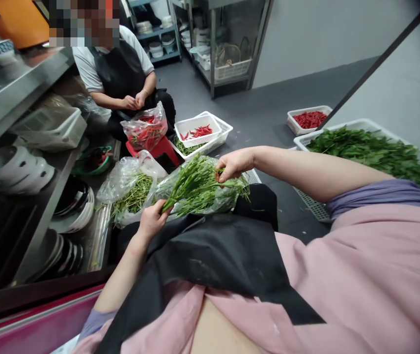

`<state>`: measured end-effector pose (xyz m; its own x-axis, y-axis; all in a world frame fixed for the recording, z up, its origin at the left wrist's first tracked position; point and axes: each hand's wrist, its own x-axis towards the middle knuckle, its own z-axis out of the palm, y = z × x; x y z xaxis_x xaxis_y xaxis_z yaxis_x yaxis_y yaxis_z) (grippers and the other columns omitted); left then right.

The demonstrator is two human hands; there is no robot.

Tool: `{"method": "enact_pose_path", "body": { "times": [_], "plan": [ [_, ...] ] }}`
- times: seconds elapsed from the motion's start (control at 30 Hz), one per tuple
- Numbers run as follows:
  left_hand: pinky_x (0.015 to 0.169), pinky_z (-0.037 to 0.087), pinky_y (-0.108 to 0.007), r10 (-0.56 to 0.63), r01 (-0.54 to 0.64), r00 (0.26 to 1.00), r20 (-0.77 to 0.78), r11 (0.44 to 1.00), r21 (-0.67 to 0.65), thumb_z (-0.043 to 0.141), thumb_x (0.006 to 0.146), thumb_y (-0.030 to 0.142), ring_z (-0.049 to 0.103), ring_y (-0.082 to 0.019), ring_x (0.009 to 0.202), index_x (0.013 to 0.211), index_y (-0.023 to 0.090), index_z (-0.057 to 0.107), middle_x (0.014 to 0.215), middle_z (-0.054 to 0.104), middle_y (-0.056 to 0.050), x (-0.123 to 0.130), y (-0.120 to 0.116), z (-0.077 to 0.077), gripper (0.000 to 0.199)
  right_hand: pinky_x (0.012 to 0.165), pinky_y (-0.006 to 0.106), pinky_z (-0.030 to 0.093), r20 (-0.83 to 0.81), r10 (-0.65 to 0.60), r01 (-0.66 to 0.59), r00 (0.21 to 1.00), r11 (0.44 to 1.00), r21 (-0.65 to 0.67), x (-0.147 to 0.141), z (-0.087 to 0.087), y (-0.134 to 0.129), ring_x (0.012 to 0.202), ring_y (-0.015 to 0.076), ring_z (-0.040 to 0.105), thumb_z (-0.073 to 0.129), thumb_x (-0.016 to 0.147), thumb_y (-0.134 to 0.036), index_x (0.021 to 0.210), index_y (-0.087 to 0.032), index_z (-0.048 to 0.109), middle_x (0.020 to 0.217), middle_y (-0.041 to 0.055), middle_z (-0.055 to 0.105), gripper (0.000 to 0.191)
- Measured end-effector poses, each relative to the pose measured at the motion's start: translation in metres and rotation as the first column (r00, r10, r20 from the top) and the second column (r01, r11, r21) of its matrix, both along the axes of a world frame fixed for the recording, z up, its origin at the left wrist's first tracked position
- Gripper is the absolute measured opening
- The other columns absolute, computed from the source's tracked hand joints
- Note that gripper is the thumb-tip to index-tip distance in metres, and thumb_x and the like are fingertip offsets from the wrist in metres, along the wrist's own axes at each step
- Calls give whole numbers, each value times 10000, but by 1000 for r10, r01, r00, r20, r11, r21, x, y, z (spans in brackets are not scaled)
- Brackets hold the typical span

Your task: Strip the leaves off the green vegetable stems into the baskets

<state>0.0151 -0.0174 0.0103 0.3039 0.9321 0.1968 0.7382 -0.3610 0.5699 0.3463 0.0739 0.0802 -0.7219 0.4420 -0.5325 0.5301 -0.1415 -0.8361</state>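
Observation:
My left hand [152, 220] is closed around one end of a bunch of long green leafy stems [185, 184], which fans out up and to the right. At its other end my right hand [234, 164] is closed, with a few green stems pinched between thumb and fingers. Beneath both hands, a clear plastic bag with more green stems [210, 202] lies in front of my lap. Left of it sits another open plastic bag [112, 184] with thin cut stalks [136, 191]. The kind of greens I cannot make out for certain.
Opposite me, a person in a black apron [119, 69] sits behind a bag of red chillies [145, 130] on a red stool [167, 150]. White baskets [222, 129] hold chillies and greens. A large basket of leafy greens [375, 147] stands right. Metal shelves with bowls [80, 206] border the left.

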Motion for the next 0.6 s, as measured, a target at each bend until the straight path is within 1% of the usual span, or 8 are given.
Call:
{"method": "enact_pose_path", "body": {
  "times": [0.1,0.17,0.27,0.37,0.43,0.47,0.53,0.6],
  "plan": [
    [565,359,-223,-3,3,1000,15,1000,-6,539,812,374,487,-120,536,773,180,621,619,591,-18,2,-1,0,214,430,190,228,48,16,-24,999,987,162,-4,7,-6,442,31,322,713,658,-321,752,-130,593,522,-70,447,244],
    [560,356,-221,2,-1,1000,26,1000,-14,540,813,377,485,-117,534,769,179,613,610,585,-14,3,-2,-1,215,453,199,252,84,-26,-4,996,940,340,-8,12,-14,469,41,348,658,658,-248,712,-140,584,534,-64,457,141],
    [549,352,-219,3,0,999,51,998,-56,546,812,378,481,-114,522,766,181,606,581,565,0,5,-2,-2,211,481,216,264,99,-169,84,981,819,568,-13,17,-27,488,51,352,598,645,-183,636,-149,543,522,-62,439,65],
    [546,354,-218,24,-15,993,117,997,-79,552,805,381,460,-103,510,735,179,591,557,537,16,3,-2,-4,217,506,229,270,-64,-435,363,898,652,666,-5,19,-28,502,61,355,584,648,-169,632,-153,533,528,-56,428,56],
    [541,360,-219,63,-43,979,194,993,-106,558,800,396,446,-98,502,701,175,571,537,512,24,-1,-2,-5,243,518,238,285,-285,-641,655,713,464,596,12,21,-19,503,67,365,580,686,-175,670,-159,534,548,-49,432,51],
    [533,364,-220,89,-55,966,242,988,-142,563,797,410,444,-97,496,693,172,565,528,501,27,-3,-3,-6,260,517,245,287,-389,-735,796,555,334,505,25,23,-13,489,66,357,569,715,-175,683,-167,518,545,-51,416,61],
    [499,359,-222,150,-60,923,354,966,-253,578,789,451,442,-93,476,703,165,559,525,492,31,-6,-4,-8,300,501,264,267,-518,-843,961,145,-5,276,60,28,3,438,52,310,511,781,-148,679,-194,457,522,-70,362,124],
    [452,329,-215,218,-34,853,474,930,-367,604,769,501,419,-79,442,714,163,540,526,477,41,-8,-5,-10,349,490,292,234,-563,-793,926,-231,-357,122,102,32,20,396,32,263,401,833,-96,646,-212,403,497,-82,332,220]
  ]
}}
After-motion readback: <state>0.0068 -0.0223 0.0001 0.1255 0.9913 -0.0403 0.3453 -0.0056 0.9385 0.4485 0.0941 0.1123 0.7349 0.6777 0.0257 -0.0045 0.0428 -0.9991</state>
